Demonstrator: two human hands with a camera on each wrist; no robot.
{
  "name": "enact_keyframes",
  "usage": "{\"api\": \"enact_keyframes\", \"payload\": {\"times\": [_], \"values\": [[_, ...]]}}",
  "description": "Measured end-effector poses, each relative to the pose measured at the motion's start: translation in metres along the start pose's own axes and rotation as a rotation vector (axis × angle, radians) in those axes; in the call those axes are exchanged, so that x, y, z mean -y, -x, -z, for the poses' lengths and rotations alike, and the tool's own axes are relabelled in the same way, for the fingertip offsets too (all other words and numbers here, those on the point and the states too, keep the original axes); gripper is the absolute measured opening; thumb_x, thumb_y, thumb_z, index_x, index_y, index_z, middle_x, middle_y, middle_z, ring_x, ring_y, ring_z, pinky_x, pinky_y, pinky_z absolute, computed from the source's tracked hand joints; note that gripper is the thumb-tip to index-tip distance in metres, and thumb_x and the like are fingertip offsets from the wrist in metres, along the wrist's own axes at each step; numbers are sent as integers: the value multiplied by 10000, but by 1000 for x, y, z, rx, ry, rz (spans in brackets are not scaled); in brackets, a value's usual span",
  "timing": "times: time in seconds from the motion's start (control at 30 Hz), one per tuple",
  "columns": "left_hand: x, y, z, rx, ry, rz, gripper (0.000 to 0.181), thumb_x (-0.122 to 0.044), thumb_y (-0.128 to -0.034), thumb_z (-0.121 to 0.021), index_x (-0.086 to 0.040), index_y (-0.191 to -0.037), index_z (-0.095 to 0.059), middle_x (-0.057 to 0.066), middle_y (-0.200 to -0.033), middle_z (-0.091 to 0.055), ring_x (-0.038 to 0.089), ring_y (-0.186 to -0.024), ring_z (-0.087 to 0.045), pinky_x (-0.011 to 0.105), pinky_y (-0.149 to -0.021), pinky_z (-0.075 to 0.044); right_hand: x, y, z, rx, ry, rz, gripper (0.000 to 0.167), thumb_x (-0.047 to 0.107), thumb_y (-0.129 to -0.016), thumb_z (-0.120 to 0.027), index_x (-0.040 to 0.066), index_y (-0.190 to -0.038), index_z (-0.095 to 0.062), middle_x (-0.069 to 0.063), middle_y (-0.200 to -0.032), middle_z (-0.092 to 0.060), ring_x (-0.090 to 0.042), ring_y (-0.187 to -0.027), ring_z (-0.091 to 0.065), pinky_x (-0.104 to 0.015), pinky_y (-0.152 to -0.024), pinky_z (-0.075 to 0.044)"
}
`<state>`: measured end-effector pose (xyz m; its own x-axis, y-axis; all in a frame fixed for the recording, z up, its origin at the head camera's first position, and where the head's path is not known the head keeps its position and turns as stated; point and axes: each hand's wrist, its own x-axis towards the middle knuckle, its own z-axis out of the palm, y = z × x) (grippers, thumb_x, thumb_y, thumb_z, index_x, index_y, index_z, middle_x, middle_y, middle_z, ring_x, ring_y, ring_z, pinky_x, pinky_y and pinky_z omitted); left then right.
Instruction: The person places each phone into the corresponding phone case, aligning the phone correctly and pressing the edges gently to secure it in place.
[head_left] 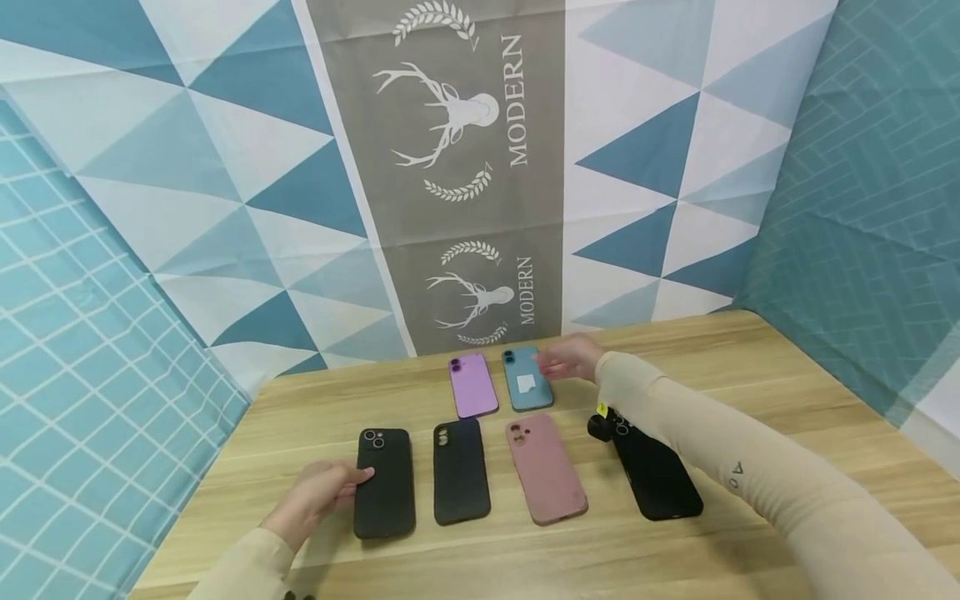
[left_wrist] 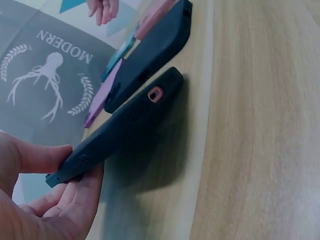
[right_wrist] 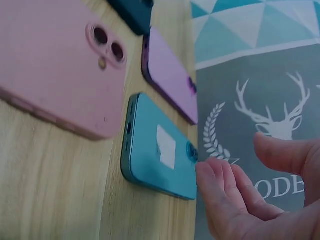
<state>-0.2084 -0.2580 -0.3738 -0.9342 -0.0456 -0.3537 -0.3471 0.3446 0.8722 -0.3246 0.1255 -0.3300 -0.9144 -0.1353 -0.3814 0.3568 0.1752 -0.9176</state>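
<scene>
At the front left of the table, the left hand [head_left: 318, 497] pinches the left edge of a black phone [head_left: 385, 492] with two camera rings. In the left wrist view, thumb and fingers grip one end of that phone [left_wrist: 122, 127], which tilts up off the wood. The right hand [head_left: 572, 358] is at the right edge of a teal phone [head_left: 531, 392] with a white patch at the back. Seen in the right wrist view, the right hand [right_wrist: 250, 187] has thumb and fingers apart beside the teal phone [right_wrist: 155, 150], holding nothing; whether a fingertip touches it, I cannot tell.
A purple phone [head_left: 474, 386] lies left of the teal one. In the front row are a dark case [head_left: 461, 475], a pink phone [head_left: 547, 471] and a black phone [head_left: 657, 475] with a small black object [head_left: 599, 427] by its top. Patterned cloth [head_left: 480, 167] hangs behind the table.
</scene>
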Motion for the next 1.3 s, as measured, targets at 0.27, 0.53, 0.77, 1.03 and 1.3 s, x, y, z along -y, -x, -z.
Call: {"api": "enact_keyframes", "payload": {"times": [0.27,0.53,0.77,1.03,1.3], "values": [[2,-4,1,12,-28,15,435,-101,-887,-638,194,-1185,-522,158,-1010,-702,157,-878,-688,329,-836,-591,-2,-13,0,-81,97,-31,425,49,-911,-608,-106,-1291,-497,-248,-1365,-523,-342,-1240,-566,-369,-1034,-502],[-6,-6,0,-54,-284,-5,408,-196,-876,-677,110,-1141,-627,180,-1042,-711,192,-880,-708,382,-842,-583,-3,-22,-5,-206,266,-45,573,139,-798,-779,-86,-1249,-506,-201,-1176,-618,-303,-1079,-651,-344,-940,-557],[-10,-3,-1,-118,-547,-69,377,-171,-855,-703,155,-1035,-641,205,-873,-698,183,-654,-703,330,-655,-601,-13,-31,-20,-280,571,23,774,332,-706,-853,-103,-1234,-491,-211,-1115,-610,-255,-868,-660,-335,-765,-575],[-10,4,-7,-186,-697,-205,197,-119,-788,-757,62,-757,-688,72,-610,-665,139,-514,-627,258,-516,-522,-17,-31,-37,-304,869,70,838,440,-715,-822,-117,-1256,-505,-226,-1304,-544,-297,-1142,-546,-376,-993,-506],[-25,10,-12,-261,-825,-324,231,-148,-812,-732,78,-811,-683,139,-748,-674,183,-621,-550,290,-542,-475,-14,-33,-56,-325,1052,46,777,512,-710,-803,-44,-1207,-584,-195,-1260,-589,-309,-1157,-537,-399,-1010,-473]]}}
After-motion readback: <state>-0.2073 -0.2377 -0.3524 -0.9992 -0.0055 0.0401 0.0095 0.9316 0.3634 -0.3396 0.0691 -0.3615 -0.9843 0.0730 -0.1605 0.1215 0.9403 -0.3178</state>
